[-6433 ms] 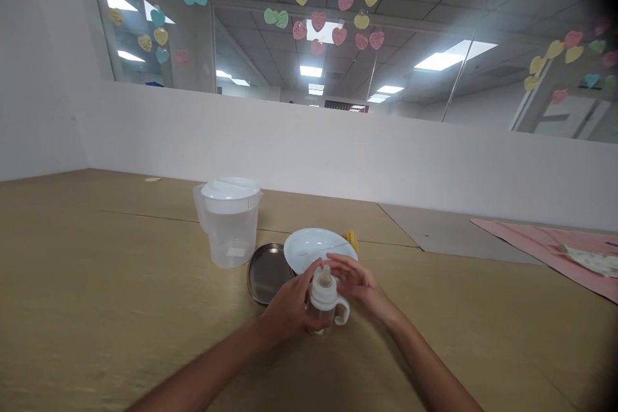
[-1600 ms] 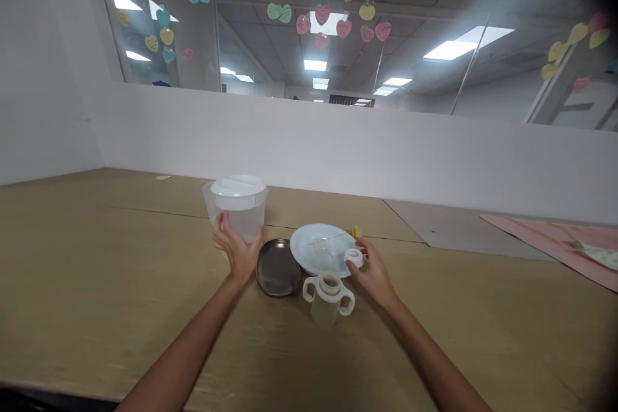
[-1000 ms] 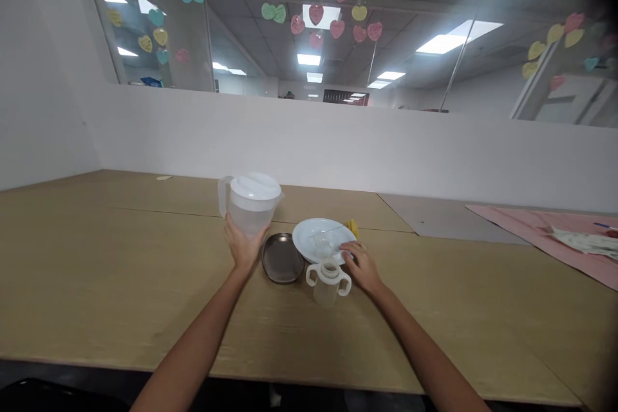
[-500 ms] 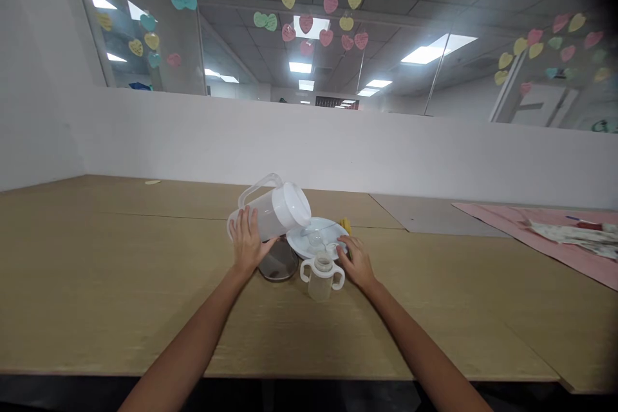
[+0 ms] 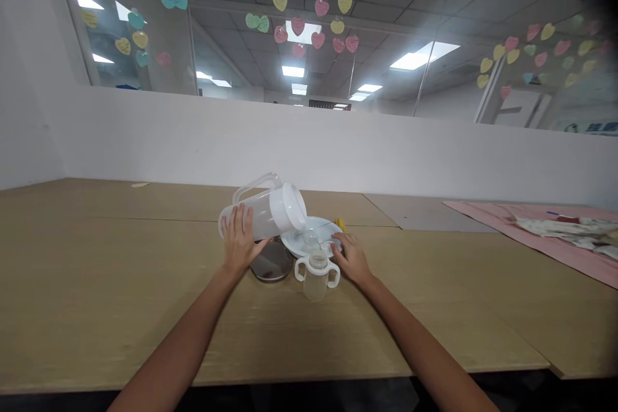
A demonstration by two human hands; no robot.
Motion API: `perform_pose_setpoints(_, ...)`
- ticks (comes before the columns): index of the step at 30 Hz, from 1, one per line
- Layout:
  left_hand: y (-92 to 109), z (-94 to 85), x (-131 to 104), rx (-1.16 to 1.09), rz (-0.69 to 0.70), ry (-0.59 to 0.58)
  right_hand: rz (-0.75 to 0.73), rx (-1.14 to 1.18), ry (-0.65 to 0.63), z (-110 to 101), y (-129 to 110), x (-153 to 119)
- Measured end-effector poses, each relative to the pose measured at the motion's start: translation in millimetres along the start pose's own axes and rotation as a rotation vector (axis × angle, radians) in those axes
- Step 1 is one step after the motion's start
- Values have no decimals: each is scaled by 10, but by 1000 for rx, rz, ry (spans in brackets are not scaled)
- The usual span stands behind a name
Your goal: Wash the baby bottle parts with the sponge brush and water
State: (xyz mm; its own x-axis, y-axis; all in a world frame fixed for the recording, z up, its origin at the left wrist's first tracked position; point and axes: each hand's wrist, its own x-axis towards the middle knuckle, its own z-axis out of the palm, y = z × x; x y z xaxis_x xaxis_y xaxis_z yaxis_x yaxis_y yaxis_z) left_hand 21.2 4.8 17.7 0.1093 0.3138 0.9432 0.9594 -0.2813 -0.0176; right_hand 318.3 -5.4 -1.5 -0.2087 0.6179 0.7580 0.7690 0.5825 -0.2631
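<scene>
A clear pitcher (image 5: 263, 212) with a white lid is tilted to the right, its lid end above the light plate (image 5: 290, 243). My left hand (image 5: 238, 241) is wrapped round its lower side. Below the lid a small baby bottle (image 5: 316, 277) with two white handles stands upright on the table, its mouth uncovered. My right hand (image 5: 351, 257) is beside the plate's right edge, fingers apart and bent towards small clear and white parts (image 5: 311, 239) on it. It holds nothing that I can see. A dark round tray (image 5: 271, 262) lies under the pitcher.
Behind the plate is a small yellow thing (image 5: 340, 224). A pink cloth (image 5: 483, 219) with patterned fabric lies at the right. The white wall (image 5: 217, 135) with windows above closes off the table's back edge (image 5: 183, 185).
The whole view has shifted slightly, so things appear a little further left. The pitcher stays tilted in my left hand, and my right hand remains beside the plate.
</scene>
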Motion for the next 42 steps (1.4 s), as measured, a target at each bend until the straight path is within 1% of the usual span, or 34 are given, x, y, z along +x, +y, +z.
perform_pose_setpoints(2,-18,7,-6,-10,21,0,-7,-3,0,8,10,3)
perform_pose_setpoints(6,-23,15,-19,-23,18,-1,-11,-8,5,14,15,6)
perform_pose_setpoints(15,-25,6,-17,-12,30,-5,-15,-10,-9,-27,-39,22)
perform_pose_setpoints(22,-34,23,-20,3,78,0,-17,-13,-20,-40,-54,33)
perform_pose_setpoints(33,-25,19,-19,-11,116,-32,-21,-24,-23,-16,-22,31)
perform_pose_setpoints(36,-8,17,-11,-10,106,-21,-20,-21,-28,-18,-27,35)
perform_pose_setpoints(42,54,-5,15,-51,20,-7,-30,-28,-29,-15,-26,35)
